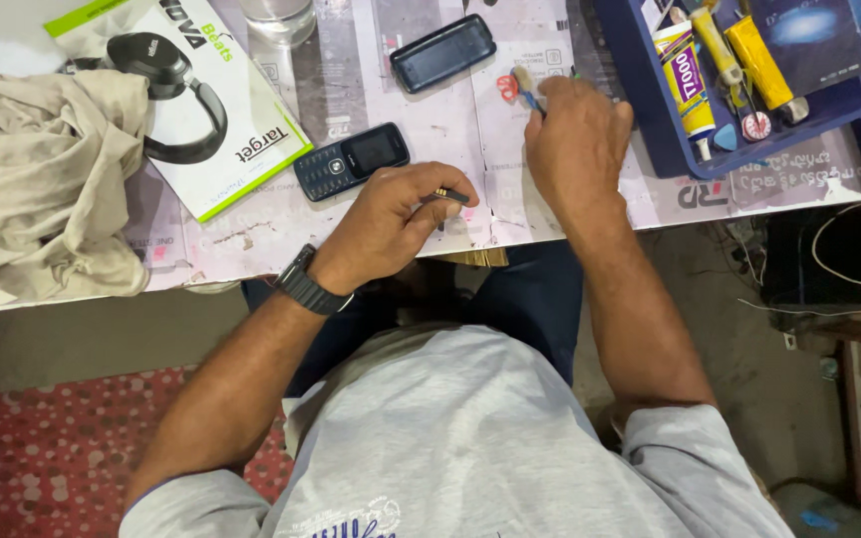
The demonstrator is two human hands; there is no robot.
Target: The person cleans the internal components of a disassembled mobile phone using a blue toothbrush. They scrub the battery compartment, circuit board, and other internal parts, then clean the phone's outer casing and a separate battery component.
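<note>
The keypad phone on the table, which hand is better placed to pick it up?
Left. The left hand rests just beside the keypad phone, pinching only a small dark part. The right hand is farther off and holds a brush.

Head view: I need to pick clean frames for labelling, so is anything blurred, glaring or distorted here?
Head view: light is soft and even, shadows faint; the black keypad phone and left hand are sharp; the right hand with the small brush is slightly soft; mild glare on the blue plastic tray; edges bend a little.
</note>
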